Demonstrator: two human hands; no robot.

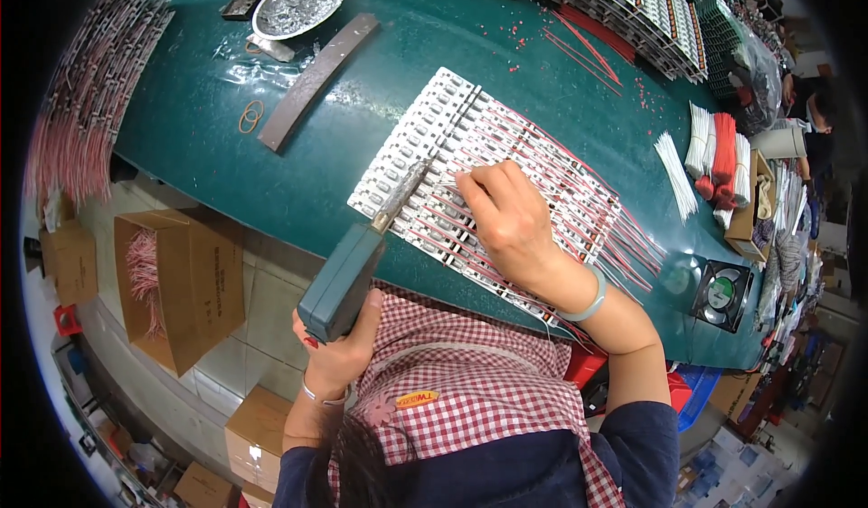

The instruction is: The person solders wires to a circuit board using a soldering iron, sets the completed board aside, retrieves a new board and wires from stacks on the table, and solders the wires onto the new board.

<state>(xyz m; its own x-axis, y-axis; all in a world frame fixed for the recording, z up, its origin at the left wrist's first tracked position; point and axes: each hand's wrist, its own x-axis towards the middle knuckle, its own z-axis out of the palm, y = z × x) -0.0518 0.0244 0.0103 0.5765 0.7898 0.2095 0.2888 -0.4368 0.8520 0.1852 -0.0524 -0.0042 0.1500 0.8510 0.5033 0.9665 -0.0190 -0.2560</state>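
My left hand [339, 350] is wrapped round the handle of a teal soldering gun [339, 277]. Its long, dull metal tip [404, 193] reaches over a panel of white circuit boards [398, 151] and meets the row near the middle. Thumb and fingers of my right hand [511, 223] are pinched close beside that tip, on what looks like a thin wire whose end is hard to make out. Many red and white wires [633, 246] trail from the boards to the right, partly under my right wrist.
A metal bowl [298, 6] of silvery scraps and a grey-brown bar [318, 83] lie at the far left. Wired boards [99, 83] hang over the left edge. Stacked boards [633, 11] stand behind. Wire bundles [723, 160] and a small fan [723, 296] sit right.
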